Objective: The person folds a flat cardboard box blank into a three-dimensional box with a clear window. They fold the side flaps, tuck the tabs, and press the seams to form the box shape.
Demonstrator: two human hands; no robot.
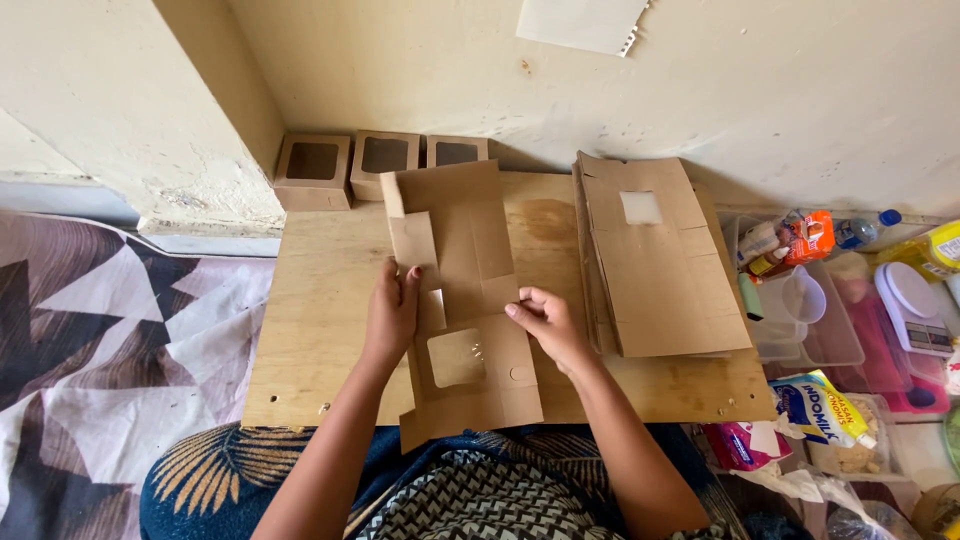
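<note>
Hands folding flat cardboard box on wooden board

Wooden board [320, 330] lies on the floor at frame centre, butted against a cream wall [780, 90] stained and chipped near its base. Sheet of white paper [583, 22] hangs on the wall at top centre. Patterned mat [100, 350] with grey and maroon triangles fills lower left. Three small folded boxes [380, 165] with window cut-outs sit in a row at the wall, upper centre-left, touching each other. Stack of flat box blanks [660, 260] rests on the right half of the board, top one with a square window. Clear plastic tubs [830, 330] with bottles and packets crowd the right edge; a small scale [915, 310] sits beside them, snack bags [820, 405] below.

Flat cardboard box [465, 300] lies at mid-board, running from the wall row down to the person's lap, window cut-out in its lower half. Left hand [392, 315] grips the box's left flap, fingers curled over the edge, thumb on top. Right hand [545, 322] pinches the right side panel, fingers bent together, thumb pressing the cardboard. Both forearms come up from bottom centre, angled inward toward the box.
</note>
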